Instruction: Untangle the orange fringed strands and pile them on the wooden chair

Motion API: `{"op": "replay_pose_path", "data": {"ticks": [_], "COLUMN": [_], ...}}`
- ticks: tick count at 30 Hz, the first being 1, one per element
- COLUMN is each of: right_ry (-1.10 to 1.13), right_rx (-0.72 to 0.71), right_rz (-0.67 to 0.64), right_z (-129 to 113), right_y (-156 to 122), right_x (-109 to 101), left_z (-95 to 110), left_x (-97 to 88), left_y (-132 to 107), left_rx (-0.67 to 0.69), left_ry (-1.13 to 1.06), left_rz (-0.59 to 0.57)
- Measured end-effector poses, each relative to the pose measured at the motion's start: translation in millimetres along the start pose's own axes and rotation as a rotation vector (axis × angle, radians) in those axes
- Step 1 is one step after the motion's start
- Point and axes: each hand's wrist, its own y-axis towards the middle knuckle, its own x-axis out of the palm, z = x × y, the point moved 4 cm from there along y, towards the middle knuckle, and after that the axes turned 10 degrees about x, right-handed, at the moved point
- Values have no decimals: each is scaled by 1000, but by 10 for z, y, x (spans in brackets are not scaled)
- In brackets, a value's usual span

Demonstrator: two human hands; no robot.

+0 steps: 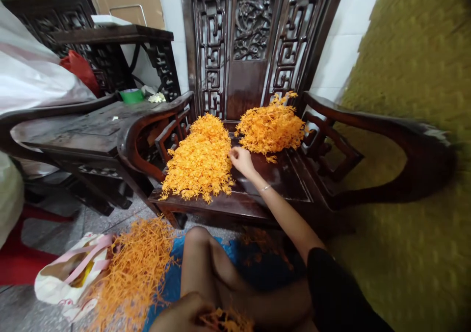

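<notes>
My right hand (242,161) reaches over the seat of the dark wooden armchair (272,177), its fingers curled in a pinch at the right edge of a dense pile of orange stringy sprigs (202,160). Whatever is between those fingertips is too small to make out. A second, looser bunch of orange sprigs (272,126) lies farther back on the seat. Low in the view, above my lap, my left hand (187,312) is closed around a small bundle of orange strands (230,319); part of this hand is dark and cut off by the frame.
On the floor at left, a heap of loose orange strands (136,268) lies beside a white bag with pink handles (73,278). Blue sheeting (176,268) is under my legs. A side table (91,126) with green tape (131,95) adjoins the chair; a woven mat (415,77) stands right.
</notes>
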Motion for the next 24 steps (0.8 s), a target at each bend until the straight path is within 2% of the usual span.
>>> {"op": "replay_pose_path", "data": {"ticks": [2, 4, 6, 8, 11, 13, 15, 17, 19, 20, 22, 24], "right_ry": [66, 121, 176, 247, 371, 433, 489, 611, 470, 418, 344, 310], "right_rx": [-47, -87, -110, -120, -109, -79, -43, 45, 200, 263, 405, 543], "right_rz": [26, 27, 38, 96, 263, 365, 464, 696, 879, 906, 806, 796], "right_z": [-278, -541, -713, -770, -681, -532, -300, 75, 507, 725, 1137, 1457], "right_y": [272, 497, 600, 553, 224, -141, -630, -1280, -2022, -2389, -3050, -3634], "right_x": [42, 129, 205, 204, -9, -240, -464, -643, -682, -653, -531, -455], "left_z": [16, 133, 260, 345, 365, 345, 338, 368, 421, 449, 503, 546], "left_x": [-73, -118, -133, -123, -78, -29, 13, 33, 41, 46, 62, 86], "left_y": [30, 70, 122, 190, 305, 364, 391, 391, 387, 391, 414, 456], "left_rx": [-109, -87, -17, 49, 77, 62, 52, 76, 103, 108, 112, 122], "left_ry": [38, -67, -212, -324, -397, -410, -388, -340, -307, -309, -333, -356], "left_rz": [130, 244, 307, 330, 324, 288, 260, 247, 231, 216, 186, 165]}}
